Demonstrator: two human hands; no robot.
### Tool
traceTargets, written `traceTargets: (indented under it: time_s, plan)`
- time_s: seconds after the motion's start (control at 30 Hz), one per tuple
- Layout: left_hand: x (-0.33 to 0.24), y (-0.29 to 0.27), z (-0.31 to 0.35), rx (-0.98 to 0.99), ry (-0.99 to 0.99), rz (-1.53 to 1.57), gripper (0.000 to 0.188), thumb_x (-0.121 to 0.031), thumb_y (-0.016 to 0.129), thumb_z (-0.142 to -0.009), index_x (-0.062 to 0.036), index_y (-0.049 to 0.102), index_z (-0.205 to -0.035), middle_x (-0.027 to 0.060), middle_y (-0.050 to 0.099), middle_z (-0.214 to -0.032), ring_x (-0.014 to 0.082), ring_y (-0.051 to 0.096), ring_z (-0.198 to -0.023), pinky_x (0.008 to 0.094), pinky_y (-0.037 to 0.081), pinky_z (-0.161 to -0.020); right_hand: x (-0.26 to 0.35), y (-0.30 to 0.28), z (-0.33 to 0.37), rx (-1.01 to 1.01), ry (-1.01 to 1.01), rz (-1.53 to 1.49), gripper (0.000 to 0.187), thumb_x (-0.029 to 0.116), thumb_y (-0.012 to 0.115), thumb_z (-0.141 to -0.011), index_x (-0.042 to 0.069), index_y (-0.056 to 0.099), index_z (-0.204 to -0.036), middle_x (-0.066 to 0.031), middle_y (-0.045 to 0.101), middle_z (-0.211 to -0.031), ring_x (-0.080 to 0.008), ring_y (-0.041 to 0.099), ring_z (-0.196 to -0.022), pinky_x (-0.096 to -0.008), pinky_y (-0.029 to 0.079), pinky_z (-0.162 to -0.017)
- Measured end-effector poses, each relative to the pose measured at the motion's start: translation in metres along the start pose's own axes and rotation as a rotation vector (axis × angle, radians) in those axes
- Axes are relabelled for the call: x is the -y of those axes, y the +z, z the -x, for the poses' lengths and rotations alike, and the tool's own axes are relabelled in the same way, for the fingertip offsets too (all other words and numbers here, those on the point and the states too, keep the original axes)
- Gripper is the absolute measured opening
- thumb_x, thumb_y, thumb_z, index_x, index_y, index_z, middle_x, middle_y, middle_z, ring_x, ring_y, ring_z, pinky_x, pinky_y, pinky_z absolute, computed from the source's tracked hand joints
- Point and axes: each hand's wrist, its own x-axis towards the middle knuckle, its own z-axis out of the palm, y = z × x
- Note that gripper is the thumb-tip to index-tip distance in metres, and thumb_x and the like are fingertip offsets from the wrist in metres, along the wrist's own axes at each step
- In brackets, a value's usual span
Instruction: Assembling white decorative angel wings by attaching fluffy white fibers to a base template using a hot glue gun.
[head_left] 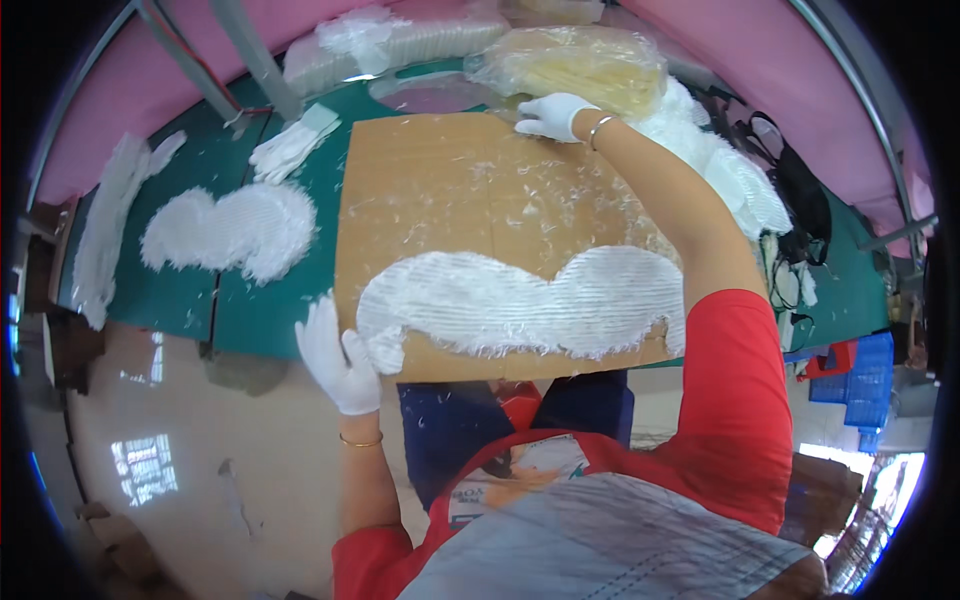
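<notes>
A white ribbed fabric piece [480, 295] with a wavy upper edge and frayed lower edge lies flat across the near part of a brown cardboard sheet [430, 180]. My left hand [335, 355], in a white glove, is at the cardboard's near left corner, fingers stretched out, beside the fabric's left end. Reaching over the sheet, my right hand [558, 117], also gloved, is at its far edge with fingers extended and somewhat apart. Close to those fingertips is a clear plastic bag of pale yellow material [570, 70]. Whatever lies under the right palm is hidden.
On the green table [180, 305], a fuzzy white piece [235, 228], spare white gloves [295, 142] and a long white strip [112, 225] lie left. White pieces [715, 160] and black straps [800, 190] are piled right. Loose fibres litter the cardboard. Metal posts [262, 60] rise at back left.
</notes>
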Motion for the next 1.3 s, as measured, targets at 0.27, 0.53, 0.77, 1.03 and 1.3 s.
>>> traceTargets:
  time_s: [0.27,0.53,0.77,1.03,1.3]
  plan:
    - [0.005,0.009,-0.005,-0.033,0.009,-0.082,0.046,-0.021,0.047,-0.101,0.0065,0.061,-0.136,0.0211,0.066,-0.134,0.0378,0.060,-0.127,0.0541,0.035,-0.116,-0.013,-0.030,-0.010,0.191,-0.004,-0.050,0.079,0.064,0.071,-0.085,0.013,0.061,-0.144,-0.0166,0.070,-0.130,-0.0379,0.064,-0.121,-0.0414,0.048,-0.105]
    - [0.008,-0.002,-0.005,0.022,0.130,0.144,0.055,-0.035,0.045,-0.104,0.0065,0.058,-0.137,0.0218,0.066,-0.134,0.0396,0.060,-0.127,0.0553,0.037,-0.115,-0.005,-0.027,-0.006,0.182,-0.028,0.043,0.073,0.062,0.068,-0.085,0.011,0.065,-0.137,-0.0198,0.070,-0.125,-0.0398,0.065,-0.116,-0.0437,0.050,-0.103]
    - [0.013,-0.002,-0.002,0.011,0.187,0.186,0.058,-0.039,0.043,-0.105,0.0082,0.060,-0.134,0.0233,0.066,-0.133,0.0411,0.061,-0.125,0.0566,0.038,-0.114,-0.025,-0.031,-0.016,0.238,-0.179,-0.072,0.049,0.050,0.061,-0.095,0.011,0.073,-0.122,-0.0190,0.072,-0.119,-0.0404,0.067,-0.108,-0.0446,0.051,-0.096]
    - [0.015,-0.007,0.001,0.034,0.191,0.179,0.060,-0.041,0.043,-0.105,0.0084,0.060,-0.134,0.0230,0.067,-0.131,0.0412,0.061,-0.126,0.0559,0.037,-0.115,-0.019,-0.030,-0.012,0.192,-0.095,-0.080,0.053,0.051,0.064,-0.094,0.013,0.071,-0.129,-0.0161,0.072,-0.125,-0.0384,0.066,-0.114,-0.0405,0.050,-0.101]
    - [0.018,-0.006,0.001,0.040,0.204,0.196,0.060,-0.041,0.043,-0.105,0.0089,0.059,-0.134,0.0227,0.067,-0.131,0.0409,0.061,-0.126,0.0563,0.037,-0.115,-0.036,-0.026,-0.014,0.232,-0.125,-0.144,0.052,0.046,0.058,-0.102,0.008,0.066,-0.137,-0.0141,0.065,-0.140,-0.0349,0.062,-0.127,-0.0380,0.045,-0.111]
